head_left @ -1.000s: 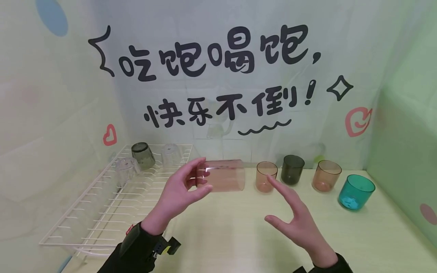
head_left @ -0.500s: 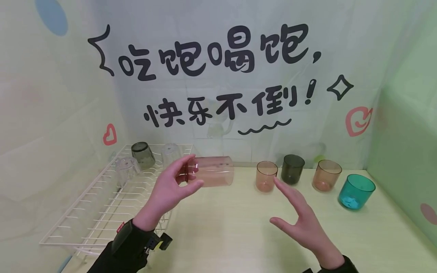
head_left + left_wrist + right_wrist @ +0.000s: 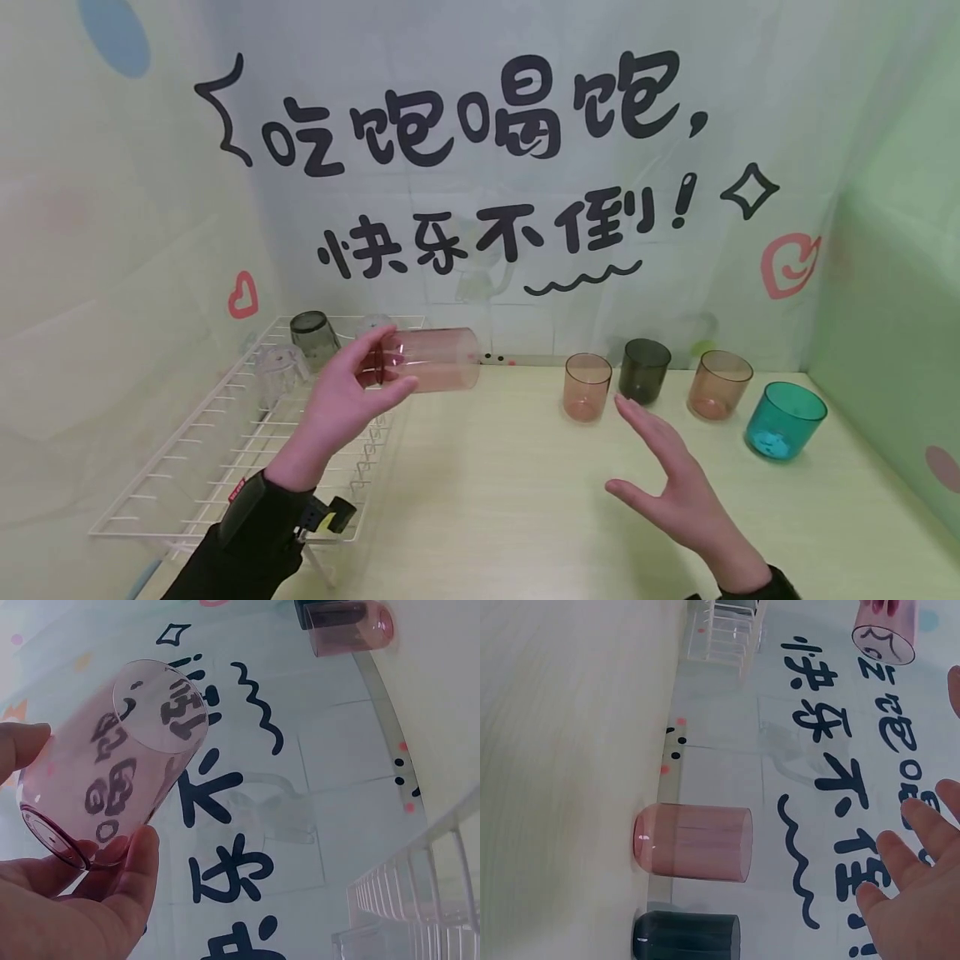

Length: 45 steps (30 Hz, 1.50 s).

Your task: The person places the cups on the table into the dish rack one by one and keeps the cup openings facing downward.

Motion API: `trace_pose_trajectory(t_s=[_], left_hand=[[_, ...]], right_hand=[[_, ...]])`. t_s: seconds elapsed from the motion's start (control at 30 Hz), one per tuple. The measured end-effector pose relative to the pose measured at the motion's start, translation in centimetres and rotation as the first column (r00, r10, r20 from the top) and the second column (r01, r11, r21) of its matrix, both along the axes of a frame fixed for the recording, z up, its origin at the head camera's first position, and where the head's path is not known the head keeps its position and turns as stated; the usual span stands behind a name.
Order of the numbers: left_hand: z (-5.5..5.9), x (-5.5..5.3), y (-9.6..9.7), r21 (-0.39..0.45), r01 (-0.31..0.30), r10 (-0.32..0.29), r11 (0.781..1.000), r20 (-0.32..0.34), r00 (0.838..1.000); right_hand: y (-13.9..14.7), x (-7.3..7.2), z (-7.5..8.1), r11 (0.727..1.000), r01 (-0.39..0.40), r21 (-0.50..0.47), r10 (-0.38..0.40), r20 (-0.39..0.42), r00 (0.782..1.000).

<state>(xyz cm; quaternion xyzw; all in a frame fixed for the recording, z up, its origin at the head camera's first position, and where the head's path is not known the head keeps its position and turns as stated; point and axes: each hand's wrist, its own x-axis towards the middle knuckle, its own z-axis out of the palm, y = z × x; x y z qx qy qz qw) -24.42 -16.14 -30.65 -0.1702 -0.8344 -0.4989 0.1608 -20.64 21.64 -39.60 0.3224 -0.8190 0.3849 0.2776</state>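
My left hand (image 3: 337, 408) grips a clear pink glass (image 3: 442, 360) round its thick-based end, just over the right side of the white wire rack (image 3: 202, 500). The glass lies on its side in the air, its open mouth pointing right in the head view. From the left wrist view, thumb and fingers (image 3: 139, 874) hold opposite sides of the pink glass (image 3: 112, 757). My right hand (image 3: 686, 496) hovers above the table with thumb and fingers spread, holding nothing. Nearest to it stand a small pink glass (image 3: 587, 387) and a dark grey glass (image 3: 644, 372).
On the rack are a grey glass (image 3: 315, 337) and a clear glass (image 3: 279, 372), with another clear one partly hidden behind my left hand. An amber glass (image 3: 718, 385) and a teal glass (image 3: 784, 422) stand at the table's right. A lettered sheet (image 3: 480, 183) hangs behind.
My left hand has carried the pink glass left and slightly up, over to the rack. My right hand has drifted a little right and down, still spread.
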Motion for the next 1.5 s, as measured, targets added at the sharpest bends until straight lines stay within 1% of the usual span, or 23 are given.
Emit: trace_pose_trajectory(t_s=[0.07,0.2,0.3,0.43,0.53,0.67,0.8,0.93,1.03,1.2,1.5], left_hand=[[0.0,-0.2,-0.4,-0.01,-0.018,0.018,1.0,-0.002,1.0],[0.1,-0.4,-1.1,-0.036,-0.058,0.058,0.998,0.008,0.998],[0.2,-0.6,-1.7,-0.057,-0.083,0.084,0.995,0.023,0.996],[0.1,-0.8,-2.4,-0.071,-0.11,0.113,0.991,0.039,0.993],[-0.1,-1.0,-3.0,-0.079,-0.13,0.134,0.988,0.046,0.99],[-0.5,-1.2,-3.9,-0.095,-0.158,0.163,0.983,0.051,0.985],[-0.6,-1.3,-4.6,-0.111,-0.188,0.195,0.976,0.054,0.979],[-0.6,-1.3,-5.2,-0.141,-0.212,0.22,0.967,0.043,0.975],[-0.6,-1.4,-5.7,-0.155,-0.222,0.23,0.963,0.036,0.972],[-0.4,-1.6,-6.4,-0.169,-0.239,0.247,0.956,0.026,0.969],[-0.4,-2.0,-7.6,-0.213,-0.291,0.305,0.933,0.036,0.952]], right_hand=[[0.4,-0.4,-0.6,1.0,0.008,0.007,-0.008,0.007,1.0],[1.0,-0.6,-1.1,1.0,0.017,0.016,-0.017,0.016,1.0],[1.3,-0.5,-1.3,0.999,0.045,0.025,-0.046,0.054,0.997],[1.9,-0.4,-1.6,0.995,0.091,0.046,-0.096,0.135,0.986],[2.4,-0.4,-1.9,0.993,0.105,0.058,-0.113,0.144,0.983],[3.0,-0.3,-2.2,0.99,0.127,0.069,-0.135,0.136,0.981],[3.6,-0.3,-2.5,0.98,0.178,0.087,-0.191,0.167,0.967],[4.0,-0.2,-2.6,0.972,0.213,0.103,-0.23,0.197,0.953],[4.4,-0.2,-2.7,0.971,0.213,0.105,-0.23,0.192,0.954],[4.9,-0.2,-2.8,0.968,0.227,0.103,-0.244,0.2,0.949],[6.1,-0.3,-3.0,0.96,0.255,0.116,-0.272,0.176,0.946]])
